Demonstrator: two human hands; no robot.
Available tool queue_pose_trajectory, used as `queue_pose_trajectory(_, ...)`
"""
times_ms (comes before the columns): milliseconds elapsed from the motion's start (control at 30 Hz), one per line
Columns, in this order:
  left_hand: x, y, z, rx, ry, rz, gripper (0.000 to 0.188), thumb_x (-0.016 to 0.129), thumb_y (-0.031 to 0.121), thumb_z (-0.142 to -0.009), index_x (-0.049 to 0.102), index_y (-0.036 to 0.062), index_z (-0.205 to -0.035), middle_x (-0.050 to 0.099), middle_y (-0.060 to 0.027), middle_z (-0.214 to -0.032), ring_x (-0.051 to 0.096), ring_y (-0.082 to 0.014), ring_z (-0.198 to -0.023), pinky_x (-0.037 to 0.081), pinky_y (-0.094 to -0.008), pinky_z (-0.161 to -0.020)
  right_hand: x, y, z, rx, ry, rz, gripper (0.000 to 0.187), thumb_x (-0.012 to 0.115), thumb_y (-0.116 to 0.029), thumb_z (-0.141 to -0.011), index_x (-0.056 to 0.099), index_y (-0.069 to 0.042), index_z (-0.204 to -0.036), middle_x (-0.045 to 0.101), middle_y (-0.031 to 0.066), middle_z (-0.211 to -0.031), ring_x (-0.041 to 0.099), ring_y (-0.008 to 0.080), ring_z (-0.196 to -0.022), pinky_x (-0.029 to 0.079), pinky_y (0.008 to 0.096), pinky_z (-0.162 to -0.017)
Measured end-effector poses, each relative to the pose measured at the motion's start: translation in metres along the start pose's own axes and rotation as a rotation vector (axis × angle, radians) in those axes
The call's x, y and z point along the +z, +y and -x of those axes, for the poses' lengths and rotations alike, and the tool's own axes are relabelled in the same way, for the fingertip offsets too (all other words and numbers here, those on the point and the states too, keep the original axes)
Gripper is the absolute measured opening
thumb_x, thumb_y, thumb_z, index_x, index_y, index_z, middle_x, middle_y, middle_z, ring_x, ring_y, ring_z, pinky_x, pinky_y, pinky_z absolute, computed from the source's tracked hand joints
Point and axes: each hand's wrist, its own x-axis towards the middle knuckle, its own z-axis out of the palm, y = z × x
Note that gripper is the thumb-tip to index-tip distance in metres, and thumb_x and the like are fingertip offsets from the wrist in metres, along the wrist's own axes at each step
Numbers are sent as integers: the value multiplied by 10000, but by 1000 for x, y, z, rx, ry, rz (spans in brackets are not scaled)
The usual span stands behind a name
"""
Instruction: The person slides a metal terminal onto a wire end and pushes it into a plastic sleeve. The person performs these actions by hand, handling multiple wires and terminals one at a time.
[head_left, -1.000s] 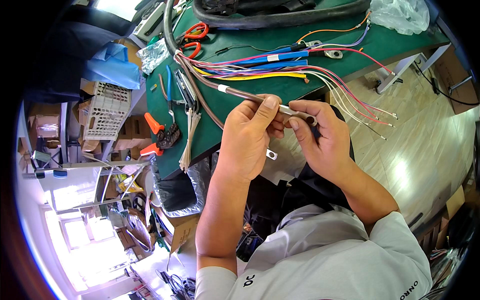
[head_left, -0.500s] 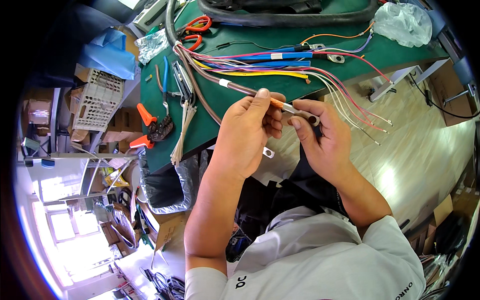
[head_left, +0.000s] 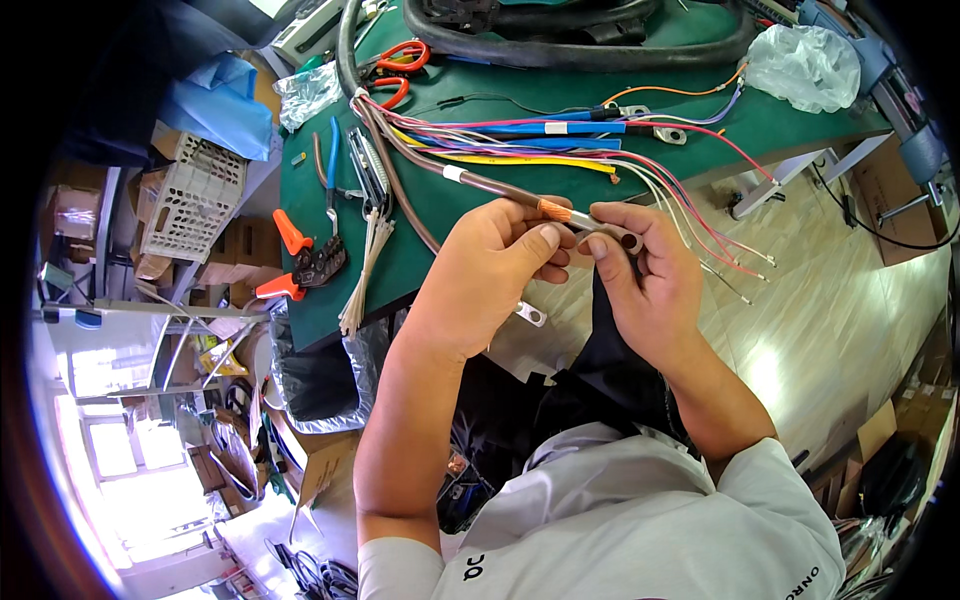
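Note:
A thick brown cable [head_left: 505, 188] runs from the bundle on the bench to my hands, bare copper strands [head_left: 556, 211] showing near its end. My left hand [head_left: 490, 262] is closed around it, the thumb just below the copper. Between the thumb and fingers of my right hand [head_left: 645, 280] is a silver cable lug [head_left: 582, 221], its barrel at the copper strands and a round dark hole near its far end. How deep the strands sit in the barrel I cannot tell. Below my left hand hangs another cable lug [head_left: 531, 314], apparently on a second brown cable [head_left: 405, 205].
Yellow, blue, white and red wires [head_left: 540, 142] fan across the green bench [head_left: 330, 330]. Orange-handled crimping pliers [head_left: 318, 262], a bunch of pale cable ties [head_left: 365, 280] and red-handled scissors [head_left: 402, 58] lie left. A clear plastic bag [head_left: 805, 68] sits far right.
My left thumb has moved off the copper and down, uncovering more of the strands and brown cable. The lug stays in my right hand, and the view has shifted slightly.

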Motion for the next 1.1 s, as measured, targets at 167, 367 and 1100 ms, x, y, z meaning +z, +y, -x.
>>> queue_pose_trajectory(167, -5, 7, -1, 62, 134, -533, 245, 628, 112, -920, 633, -56, -1097, 677, -95, -970, 645, -149, -829, 516, -298, -678, 2, -1, -4, 4, -3, -36, 253, 689, -58, -877, 614, -22, -1116, 679, 106, -948, 670, 163, -761, 522, 268, -646)
queue_pose_trajectory(367, -8, 16, 4, 373, 196, -1283, 224, 742, 80, -791, 660, 13, -988, 644, -106, -885, 638, -199, -765, 503, -312, -658, -2, 6, 6, 166, -18, -130, 236, 664, -61, -900, 604, -11, -1123, 682, 97, -947, 667, 139, -784, 517, 254, -674)
queue_pose_trajectory(1100, -28, 3, -38, 773, -212, -1286, 193, 770, 29, -718, 703, 72, -894, 586, -63, -881, 570, -239, -891, 458, -341, -789, 9, 31, 26, 318, 0, -425, 211, 619, -84, -950, 577, 15, -1131, 679, 71, -935, 652, 91, -854, 516, 235, -735)
